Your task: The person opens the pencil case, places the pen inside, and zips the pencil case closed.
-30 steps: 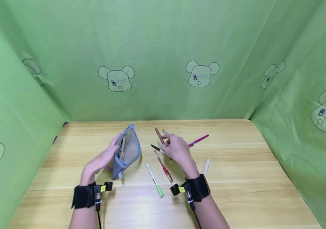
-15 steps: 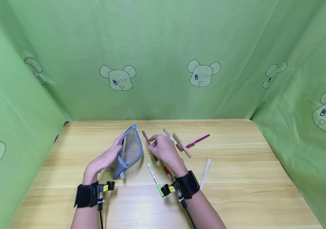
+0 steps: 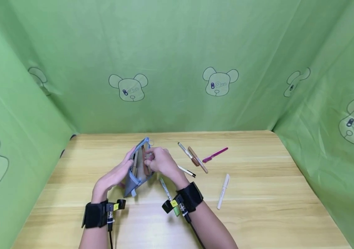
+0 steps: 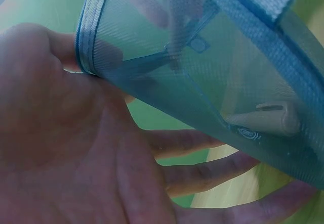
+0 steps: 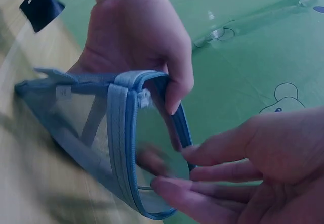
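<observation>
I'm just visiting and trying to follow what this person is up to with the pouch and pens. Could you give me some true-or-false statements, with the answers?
1. The left hand holds a blue pouch. True.
2. The pouch is zipped shut. False: its mouth stands open.
3. The right hand has its fingers at the pouch's mouth. True.
4. There is nothing in the pouch. False: a beige pen is inside.
5. The magenta pen and the all-white pen lie on the table. True.
6. Those two touch each other. False: they lie apart.
</observation>
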Tool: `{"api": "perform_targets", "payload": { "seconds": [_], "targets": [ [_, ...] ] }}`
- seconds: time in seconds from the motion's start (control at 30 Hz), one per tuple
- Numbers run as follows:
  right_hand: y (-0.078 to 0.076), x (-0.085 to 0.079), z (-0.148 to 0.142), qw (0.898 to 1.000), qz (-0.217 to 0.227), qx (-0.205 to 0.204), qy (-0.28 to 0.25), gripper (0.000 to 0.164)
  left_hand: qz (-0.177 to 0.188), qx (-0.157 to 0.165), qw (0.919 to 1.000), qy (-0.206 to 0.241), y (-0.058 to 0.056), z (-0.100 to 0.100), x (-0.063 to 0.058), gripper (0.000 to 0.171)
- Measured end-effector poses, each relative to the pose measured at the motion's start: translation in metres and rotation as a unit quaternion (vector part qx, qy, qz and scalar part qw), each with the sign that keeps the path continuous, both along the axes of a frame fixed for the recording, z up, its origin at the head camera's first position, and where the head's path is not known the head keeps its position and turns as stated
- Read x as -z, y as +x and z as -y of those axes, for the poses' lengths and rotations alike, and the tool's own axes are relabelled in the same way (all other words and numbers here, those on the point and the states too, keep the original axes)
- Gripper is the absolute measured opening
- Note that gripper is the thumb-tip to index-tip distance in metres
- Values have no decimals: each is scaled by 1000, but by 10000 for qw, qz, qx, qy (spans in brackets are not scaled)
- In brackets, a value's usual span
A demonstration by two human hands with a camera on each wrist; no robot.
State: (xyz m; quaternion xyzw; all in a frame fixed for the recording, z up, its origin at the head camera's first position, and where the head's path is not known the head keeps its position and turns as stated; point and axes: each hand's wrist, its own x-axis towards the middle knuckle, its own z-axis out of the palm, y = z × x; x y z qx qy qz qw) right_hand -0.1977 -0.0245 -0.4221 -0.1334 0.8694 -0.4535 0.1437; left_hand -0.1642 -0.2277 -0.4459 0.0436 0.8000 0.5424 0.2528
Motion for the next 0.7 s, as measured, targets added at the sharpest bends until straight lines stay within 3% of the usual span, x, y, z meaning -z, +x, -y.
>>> {"api": "perform_targets", "payload": {
  "seconds": [0.17, 0.23, 0.4, 0.7],
  "targets": [
    [2, 1, -6, 9991, 57, 23, -427, 55, -20, 18, 10000, -68, 0, 0, 1, 61],
    [1, 0, -11, 9990, -72, 98, -433, 49, -26, 19, 10000, -83, -1, 1, 1, 62],
    [1, -2, -31, 9977, -644, 148, -155, 35, -65, 40, 9999, -115, -3, 1, 1, 62],
    [9, -10, -80, 9896, -1385, 373, 131, 30, -148, 148, 9997, -101, 1, 7, 0, 61]
  ]
}}
